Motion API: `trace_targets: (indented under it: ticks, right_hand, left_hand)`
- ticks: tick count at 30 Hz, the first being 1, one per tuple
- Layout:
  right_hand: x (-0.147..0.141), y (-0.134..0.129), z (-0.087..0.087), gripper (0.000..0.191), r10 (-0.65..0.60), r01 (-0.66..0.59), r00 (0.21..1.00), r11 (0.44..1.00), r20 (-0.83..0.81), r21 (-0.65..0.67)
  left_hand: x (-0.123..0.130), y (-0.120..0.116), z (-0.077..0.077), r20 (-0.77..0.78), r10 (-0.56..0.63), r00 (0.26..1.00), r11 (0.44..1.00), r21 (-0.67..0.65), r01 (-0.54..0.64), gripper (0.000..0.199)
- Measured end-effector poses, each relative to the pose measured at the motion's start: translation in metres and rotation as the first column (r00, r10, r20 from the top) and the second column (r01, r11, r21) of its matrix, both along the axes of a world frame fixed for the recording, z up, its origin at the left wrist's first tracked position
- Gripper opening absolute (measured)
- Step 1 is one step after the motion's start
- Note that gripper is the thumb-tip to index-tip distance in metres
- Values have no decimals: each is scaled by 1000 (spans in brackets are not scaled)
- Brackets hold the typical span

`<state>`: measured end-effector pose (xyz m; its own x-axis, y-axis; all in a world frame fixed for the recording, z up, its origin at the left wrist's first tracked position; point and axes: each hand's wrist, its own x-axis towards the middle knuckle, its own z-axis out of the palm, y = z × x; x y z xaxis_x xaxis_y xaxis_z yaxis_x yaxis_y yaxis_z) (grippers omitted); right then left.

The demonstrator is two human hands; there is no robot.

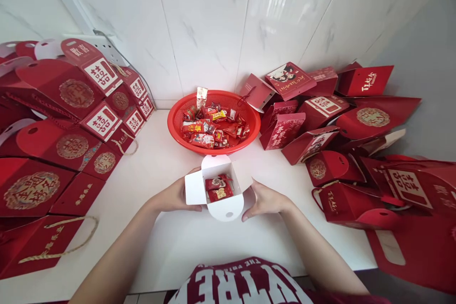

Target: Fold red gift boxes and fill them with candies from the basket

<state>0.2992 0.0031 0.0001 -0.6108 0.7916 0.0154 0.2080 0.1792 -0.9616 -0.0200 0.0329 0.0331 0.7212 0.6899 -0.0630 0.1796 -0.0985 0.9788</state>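
A small gift box point(193, 191) stands upright on the white tabletop in front of me, its white inner flaps folded outward. Red wrapped candies point(220, 189) lie inside it. My left hand point(174, 196) grips the box from the left, thumb low at the front and fingers partly hidden behind a flap. On the opposite side my right hand point(266, 198) curls around the right flap, its thumb at the near edge. Just beyond the box sits a red plastic basket point(173, 129) holding several wrapped candies point(202, 140).
Stacked red gift boxes point(71, 146) with rope handles fill the left side. More red boxes point(335, 204) lie jumbled along the right. A tiled wall point(210, 23) bounds the white table point(171, 256) at the back, with a cable point(126, 59) at its left.
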Motion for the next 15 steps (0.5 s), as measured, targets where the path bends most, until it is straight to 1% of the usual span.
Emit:
trace_targets:
  ticks: [2, 3, 6, 8, 10, 13, 15]
  right_hand:
    - [-7, -2, -3, 122, -38, 38, 998, 999, -47, -15]
    - [-10, -2, -5, 120, -48, 46, 994, 999, -93, -27]
    - [-16, -2, -7, 117, -66, 52, 970, 996, -232, -67]
    - [-17, -1, -7, 114, -93, 81, 957, 995, -276, -56]
    - [-14, 2, -6, 103, -86, 92, 960, 996, -267, 13]
    - [-11, 6, -3, 76, -16, 42, 974, 993, -225, 112]
    - [-11, 6, -2, 61, 4, 27, 973, 991, -230, 135]
  left_hand:
    - [6, -4, 0, 24, 10, 1000, 1000, 13, -10, 113]
    - [7, -5, 0, 17, 11, 1000, 1000, 20, -11, 113]
    - [10, -8, 2, -30, 8, 1000, 999, 49, -7, 108]
    - [10, -9, 2, -41, -1, 999, 998, 61, 4, 105]
    - [10, -8, -1, -21, -7, 1000, 998, 58, 8, 99]
    - [11, -8, -9, 48, 12, 999, 999, 47, -14, 80]
    - [14, -9, -15, 128, 39, 991, 998, 39, -45, 67]
